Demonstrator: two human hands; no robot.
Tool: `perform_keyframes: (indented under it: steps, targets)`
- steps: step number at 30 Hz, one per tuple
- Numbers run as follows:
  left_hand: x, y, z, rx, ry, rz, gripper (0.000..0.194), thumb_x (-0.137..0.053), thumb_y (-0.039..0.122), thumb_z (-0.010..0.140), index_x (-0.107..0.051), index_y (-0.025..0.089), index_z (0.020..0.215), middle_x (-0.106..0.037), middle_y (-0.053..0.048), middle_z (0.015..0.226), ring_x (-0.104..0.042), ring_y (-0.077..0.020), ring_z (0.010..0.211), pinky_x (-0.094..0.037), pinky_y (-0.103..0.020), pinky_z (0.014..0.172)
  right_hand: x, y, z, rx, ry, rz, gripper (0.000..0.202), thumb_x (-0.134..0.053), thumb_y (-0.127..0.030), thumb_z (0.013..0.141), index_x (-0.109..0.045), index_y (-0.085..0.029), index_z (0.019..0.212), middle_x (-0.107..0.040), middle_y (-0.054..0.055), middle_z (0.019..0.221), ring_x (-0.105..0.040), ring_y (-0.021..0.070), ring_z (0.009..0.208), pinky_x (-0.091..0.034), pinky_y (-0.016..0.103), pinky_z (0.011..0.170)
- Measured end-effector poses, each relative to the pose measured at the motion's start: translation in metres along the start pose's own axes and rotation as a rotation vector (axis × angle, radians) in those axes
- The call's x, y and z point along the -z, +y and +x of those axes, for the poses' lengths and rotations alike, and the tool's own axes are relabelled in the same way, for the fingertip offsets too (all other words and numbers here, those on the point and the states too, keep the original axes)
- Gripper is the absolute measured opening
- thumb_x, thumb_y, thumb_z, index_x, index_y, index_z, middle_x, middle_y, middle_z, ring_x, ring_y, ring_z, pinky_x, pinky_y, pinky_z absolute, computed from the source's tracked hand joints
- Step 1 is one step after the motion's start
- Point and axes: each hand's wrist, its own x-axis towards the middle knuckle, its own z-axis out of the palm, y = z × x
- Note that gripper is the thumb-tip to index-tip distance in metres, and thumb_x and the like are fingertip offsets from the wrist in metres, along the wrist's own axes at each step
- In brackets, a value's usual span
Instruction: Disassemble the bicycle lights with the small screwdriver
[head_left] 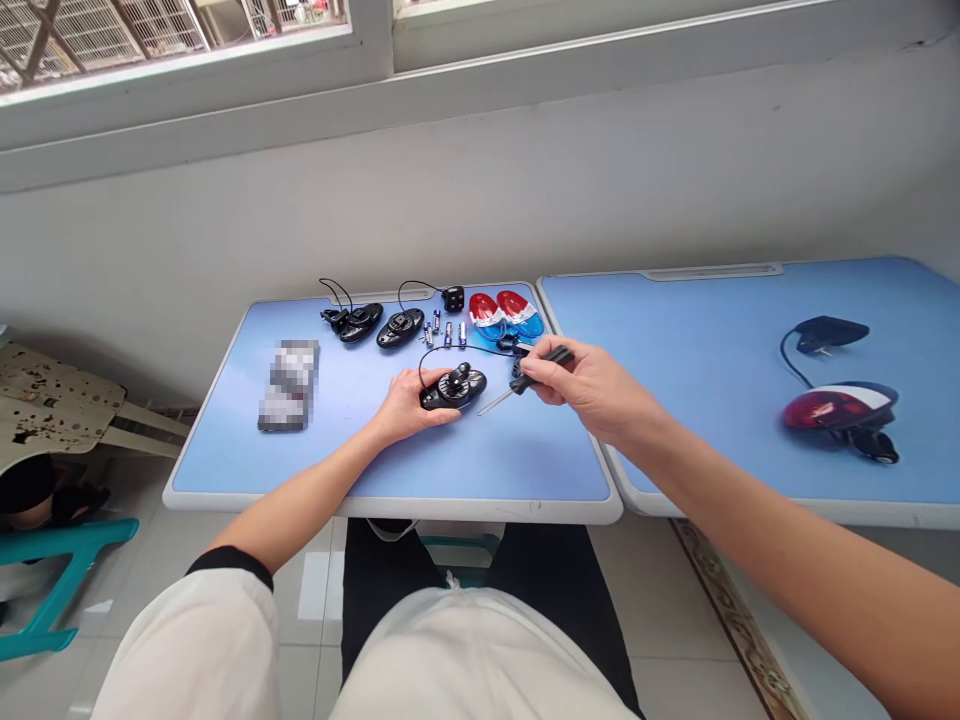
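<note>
My left hand (413, 405) is closed around the left end of a black oval bike-light base (459, 386), which rests on the blue table with a clamp knob facing up. A thin black cable loops from it toward the right. In my right hand (581, 385) is a screwdriver (555, 360) with a black handle. Its bare metal shaft points down and left, with the tip just right of the base and apart from it. A small black part (513, 343) on the cable lies partly hidden behind my right hand.
Two more black bases (361, 322) (400, 328) with cables lie at the back. Several batteries (448, 333) and red-and-blue covers (486, 312) are beside them. A pixelated object (289, 386) lies left. An assembled red-and-white light (838, 406) sits on the right table (697, 400).
</note>
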Motion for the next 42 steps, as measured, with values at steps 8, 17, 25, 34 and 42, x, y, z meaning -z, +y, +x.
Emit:
perform_keyframes:
  steps: [8, 17, 25, 34, 42]
  targets:
    - [0.001, -0.010, -0.004, 0.023, 0.040, -0.096, 0.059, -0.076, 0.035, 0.065, -0.062, 0.020, 0.120, -0.067, -0.007, 0.109, -0.059, -0.0241, 0.103, -0.045, -0.038, 0.093, -0.017, -0.031, 0.004, 0.224, 0.018, -0.174, 0.015, -0.061, -0.030, 0.077, -0.051, -0.019, 0.073, -0.051, -0.003, 0.061, -0.043, 0.0089, 0.053, -0.033, 0.024, 0.051]
    - [0.001, -0.016, -0.002, 0.004, 0.026, -0.175, 0.056, -0.078, 0.027, 0.062, -0.066, 0.020, 0.116, -0.067, -0.005, 0.105, -0.059, -0.0243, 0.101, -0.044, -0.037, 0.093, -0.029, -0.035, 0.015, 0.270, -0.022, -0.264, 0.014, -0.059, -0.026, 0.074, -0.048, -0.021, 0.068, -0.049, -0.005, 0.053, -0.042, 0.0094, 0.049, -0.032, 0.025, 0.051]
    - [0.002, -0.018, -0.001, 0.000, 0.006, -0.206, 0.056, -0.079, 0.031, 0.062, -0.066, 0.020, 0.115, -0.067, -0.006, 0.107, -0.058, -0.0250, 0.103, -0.043, -0.037, 0.094, -0.031, -0.045, 0.019, 0.311, -0.086, -0.343, 0.013, -0.056, -0.023, 0.073, -0.045, -0.021, 0.066, -0.049, -0.006, 0.053, -0.041, 0.0090, 0.049, -0.030, 0.024, 0.050]
    - [0.003, -0.020, 0.001, -0.022, -0.007, -0.153, 0.057, -0.079, 0.031, 0.062, -0.065, 0.021, 0.116, -0.066, -0.005, 0.104, -0.056, -0.0243, 0.102, -0.043, -0.037, 0.094, -0.031, -0.051, 0.025, 0.307, -0.151, -0.500, 0.012, -0.055, -0.021, 0.076, -0.044, -0.021, 0.073, -0.055, -0.004, 0.060, -0.047, 0.0110, 0.055, -0.032, 0.024, 0.054]
    - [0.006, -0.016, 0.002, -0.081, -0.047, -0.111, 0.051, -0.076, 0.033, 0.066, -0.066, 0.019, 0.114, -0.065, -0.006, 0.103, -0.054, -0.0238, 0.100, -0.043, -0.037, 0.092, -0.036, -0.062, 0.030, 0.280, -0.168, -0.680, 0.018, -0.057, -0.020, 0.076, -0.039, -0.022, 0.075, -0.049, -0.004, 0.059, -0.041, 0.0119, 0.056, -0.027, 0.026, 0.055]
